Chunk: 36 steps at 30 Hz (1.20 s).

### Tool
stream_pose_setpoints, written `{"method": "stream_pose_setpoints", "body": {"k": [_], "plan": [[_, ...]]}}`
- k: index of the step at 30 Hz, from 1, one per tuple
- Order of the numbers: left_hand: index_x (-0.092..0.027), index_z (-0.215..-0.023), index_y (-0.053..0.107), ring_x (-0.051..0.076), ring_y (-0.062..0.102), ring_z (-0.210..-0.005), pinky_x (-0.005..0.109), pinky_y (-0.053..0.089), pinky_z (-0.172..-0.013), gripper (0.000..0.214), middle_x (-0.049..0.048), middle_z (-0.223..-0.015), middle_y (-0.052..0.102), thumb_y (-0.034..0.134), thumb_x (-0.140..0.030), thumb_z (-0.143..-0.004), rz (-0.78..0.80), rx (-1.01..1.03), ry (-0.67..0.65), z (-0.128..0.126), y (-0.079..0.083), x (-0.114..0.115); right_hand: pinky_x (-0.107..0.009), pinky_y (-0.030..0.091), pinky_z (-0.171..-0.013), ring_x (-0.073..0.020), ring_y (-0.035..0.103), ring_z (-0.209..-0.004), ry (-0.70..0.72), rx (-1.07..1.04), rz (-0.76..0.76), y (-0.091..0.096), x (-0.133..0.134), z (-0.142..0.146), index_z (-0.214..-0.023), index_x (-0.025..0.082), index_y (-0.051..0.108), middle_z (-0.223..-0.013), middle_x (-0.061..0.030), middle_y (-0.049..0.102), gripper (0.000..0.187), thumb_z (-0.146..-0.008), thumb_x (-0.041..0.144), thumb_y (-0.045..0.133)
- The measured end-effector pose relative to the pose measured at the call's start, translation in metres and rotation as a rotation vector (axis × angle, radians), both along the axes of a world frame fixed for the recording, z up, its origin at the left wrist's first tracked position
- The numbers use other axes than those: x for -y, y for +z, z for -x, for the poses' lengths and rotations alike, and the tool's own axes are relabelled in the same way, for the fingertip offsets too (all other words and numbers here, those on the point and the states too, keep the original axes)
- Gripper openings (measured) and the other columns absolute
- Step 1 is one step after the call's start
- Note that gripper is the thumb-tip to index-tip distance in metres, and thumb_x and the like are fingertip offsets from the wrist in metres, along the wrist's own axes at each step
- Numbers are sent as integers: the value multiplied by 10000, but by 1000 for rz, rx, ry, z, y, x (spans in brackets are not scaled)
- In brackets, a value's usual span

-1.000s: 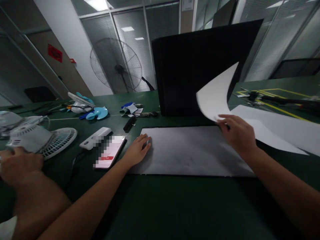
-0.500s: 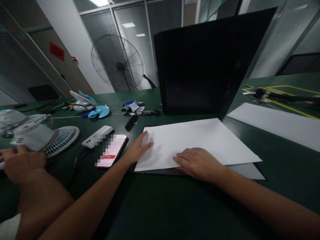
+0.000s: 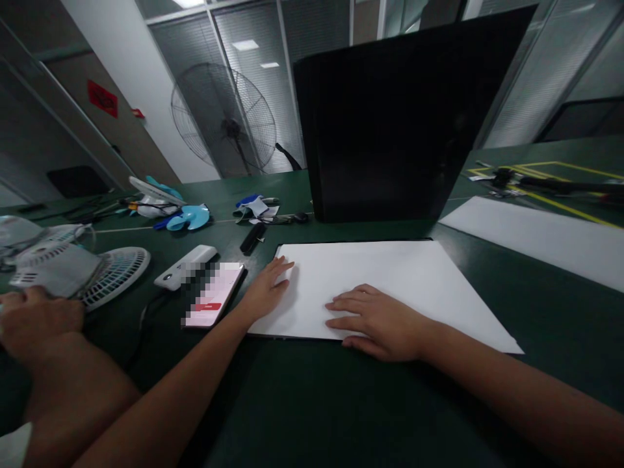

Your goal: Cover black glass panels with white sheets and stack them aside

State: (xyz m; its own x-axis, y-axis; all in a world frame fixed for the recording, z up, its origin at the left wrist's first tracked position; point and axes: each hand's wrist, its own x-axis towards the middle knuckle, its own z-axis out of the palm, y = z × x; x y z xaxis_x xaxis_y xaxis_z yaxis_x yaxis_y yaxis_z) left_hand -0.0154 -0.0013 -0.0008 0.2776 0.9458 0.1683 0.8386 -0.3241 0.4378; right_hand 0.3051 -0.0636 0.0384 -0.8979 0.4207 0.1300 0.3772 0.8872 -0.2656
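Observation:
A large white sheet of paper [image 3: 390, 279] lies flat on the dark green table [image 3: 341, 403], covering a dark-edged panel under it. My left hand [image 3: 267, 289] rests open on the sheet's left edge, fingers flat. My right hand [image 3: 377, 320] lies open and flat on the sheet's near edge, fingers spread and pointing left. A stack of tall black panels [image 3: 404, 123] stands upright just behind the sheet.
A phone [image 3: 214, 296] and a white power bank [image 3: 185, 266] lie left of the sheet. Another person's hand [image 3: 34, 322] works on a white fan grille [image 3: 104, 276] at far left. Blue fan parts [image 3: 190, 220], a floor fan [image 3: 223, 120] and another white sheet [image 3: 536, 237] lie beyond.
My right hand brought the lifted sheet down from the right onto the panel, then slid it square with the panel's edges. My left hand stayed at the left edge.

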Motion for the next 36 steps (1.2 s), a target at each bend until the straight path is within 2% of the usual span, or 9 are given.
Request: {"method": "stream_pose_setpoints", "body": {"k": [4, 9, 13, 15, 21, 25, 31, 34, 36], "plan": [[-274, -1446, 590, 282, 285, -1550, 537, 261, -1245, 504, 41, -1656, 379, 412, -240, -977, 11, -87, -33, -4, 5, 4, -527, 333, -1145, -251, 516, -1349, -254, -125, -103, -2, -34, -42, -1414, 275, 597, -1431, -57, 604, 447, -1031, 463, 463], [-260, -1457, 588, 317, 323, -1532, 575, 275, -1232, 514, 58, -1631, 424, 365, -247, -994, -28, -164, -30, -11, 10, 9, -473, 260, -1173, -274, 404, -1418, -1194, -83, -283, -15, -82, -167, -1514, 202, 478, -1534, -127, 484, 517, -1026, 354, 397], [-275, -1449, 598, 339, 365, -1509, 593, 302, -1219, 510, 54, -1607, 461, 398, -257, -980, -56, -186, -20, -13, 13, 13, -622, 310, -1053, -466, 384, -1375, -1510, 16, -155, -28, -85, -242, -1456, -5, 472, -1471, -369, 422, 646, -958, 404, 520], [-279, -1448, 600, 342, 376, -1503, 592, 318, -1213, 511, 54, -1599, 473, 412, -263, -972, -64, -183, -22, -13, 15, 14, -630, 370, -964, -483, 481, -1258, -1592, 50, -80, -34, -82, -255, -1342, 14, 574, -1350, -381, 511, 600, -958, 471, 518], [-257, -1458, 590, 334, 384, -1499, 567, 312, -1220, 521, 77, -1598, 473, 407, -264, -971, -70, -211, -31, -15, 16, 15, -592, 388, -920, -451, 480, -1252, -1667, 105, -63, -33, -81, -249, -1282, 134, 652, -1367, -318, 522, 466, -980, 438, 469], [-248, -1453, 595, 332, 385, -1498, 552, 312, -1220, 519, 90, -1590, 481, 394, -273, -975, -82, -219, -32, -13, 13, 14, -510, 441, -835, -390, 585, -1107, -1717, 110, -58, -23, -76, -242, -1181, 107, 699, -1211, -310, 606, 417, -982, 315, 396], [-294, -1454, 586, 326, 387, -1497, 561, 332, -1206, 506, 61, -1588, 486, 440, -288, -969, -100, -206, -24, -7, 5, 9, -484, 457, -764, -402, 636, -1003, -1840, 36, -178, 0, -64, -211, -1297, 37, 585, -1121, -330, 627, 536, -997, 359, 279], [-298, -1447, 591, 339, 384, -1497, 578, 342, -1195, 500, 72, -1596, 473, 439, -287, -971, -97, -199, -16, -8, 5, 9, -476, 465, -781, -386, 651, -977, -1748, 47, -232, 16, -61, -173, -1218, 52, 615, -1059, -296, 654, 495, -989, 385, 331], [-284, -1441, 599, 342, 386, -1495, 574, 338, -1198, 500, 85, -1591, 476, 430, -279, -971, -94, -198, -15, -9, 7, 9, -458, 477, -782, -351, 665, -926, -1538, 88, -254, 22, -56, -135, -1112, 98, 658, -990, -245, 675, 436, -982, 403, 375]]}}
